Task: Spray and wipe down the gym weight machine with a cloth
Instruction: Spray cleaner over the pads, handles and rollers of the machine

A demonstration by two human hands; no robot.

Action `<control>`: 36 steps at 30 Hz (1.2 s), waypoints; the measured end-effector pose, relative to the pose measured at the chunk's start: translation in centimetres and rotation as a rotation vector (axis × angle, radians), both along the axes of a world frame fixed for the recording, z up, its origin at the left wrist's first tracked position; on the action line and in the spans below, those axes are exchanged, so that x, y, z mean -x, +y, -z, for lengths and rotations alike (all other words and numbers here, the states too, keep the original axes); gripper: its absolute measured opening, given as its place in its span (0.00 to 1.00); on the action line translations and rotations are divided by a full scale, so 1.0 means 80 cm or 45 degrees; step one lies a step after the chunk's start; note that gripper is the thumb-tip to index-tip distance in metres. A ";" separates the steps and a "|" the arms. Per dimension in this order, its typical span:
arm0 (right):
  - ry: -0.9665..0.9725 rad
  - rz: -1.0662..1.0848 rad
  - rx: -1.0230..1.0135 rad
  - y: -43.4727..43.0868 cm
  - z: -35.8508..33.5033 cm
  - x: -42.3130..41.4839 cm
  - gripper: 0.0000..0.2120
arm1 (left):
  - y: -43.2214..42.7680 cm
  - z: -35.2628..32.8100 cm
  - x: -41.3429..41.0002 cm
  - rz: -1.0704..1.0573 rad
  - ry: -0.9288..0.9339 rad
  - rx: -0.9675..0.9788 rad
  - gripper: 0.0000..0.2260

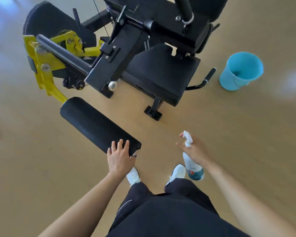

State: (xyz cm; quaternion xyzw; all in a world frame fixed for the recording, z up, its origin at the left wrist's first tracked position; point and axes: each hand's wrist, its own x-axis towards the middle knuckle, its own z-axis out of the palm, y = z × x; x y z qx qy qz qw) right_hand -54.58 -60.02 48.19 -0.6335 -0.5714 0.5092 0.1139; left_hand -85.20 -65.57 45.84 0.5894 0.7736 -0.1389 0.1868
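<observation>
- The gym weight machine (pixel 120 53) filled the upper centre of the frame. Its black roller pad (pixel 96 124) reached down toward the middle, with its long axis running from upper left to lower right.
- The left hand (pixel 120 158) rested on the pad's lower-right end, fingers (pixel 120 144) straight and spread flat on top, gripping nothing.
- The right hand (pixel 194 149), at lower centre-right, was wrapped around the neck of the spray bottle (pixel 194 168), which hung upright.
- The nozzle pointed toward the upper left. The pad lay to the left of it and near, across a gap of bare floor (pixel 229 134).
- The right hand was the one placed to spray. By my judgement the bottle needed swinging left to aim along the pad.
- The left hand sat where the mist would land and would likely need to lift clear.
- No cloth could be made out.
- A blue bucket (pixel 241 71) stood at upper right, well apart from both hands.
</observation>
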 end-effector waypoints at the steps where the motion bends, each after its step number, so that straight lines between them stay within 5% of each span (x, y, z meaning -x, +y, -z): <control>1: 0.019 0.013 -0.020 0.007 -0.003 -0.017 0.11 | 0.011 -0.005 -0.014 -0.051 0.029 0.011 0.30; 5: 0.063 0.074 -0.069 0.032 -0.013 -0.082 0.09 | 0.059 -0.027 -0.096 -0.129 -0.068 0.066 0.23; 13: 0.216 0.464 -0.176 0.084 -0.044 -0.194 0.07 | 0.158 -0.054 -0.300 0.174 -0.567 0.136 0.19; 22: 0.341 0.841 -0.326 0.201 -0.067 -0.326 0.10 | 0.302 -0.036 -0.499 0.424 -1.171 0.418 0.23; 29: 0.448 1.086 -0.297 0.338 -0.093 -0.435 0.09 | 0.445 -0.021 -0.617 0.525 -1.298 0.529 0.24; 36: 0.513 1.204 -0.041 0.441 -0.077 -0.543 0.16 | 0.573 -0.017 -0.691 0.639 -1.178 0.453 0.22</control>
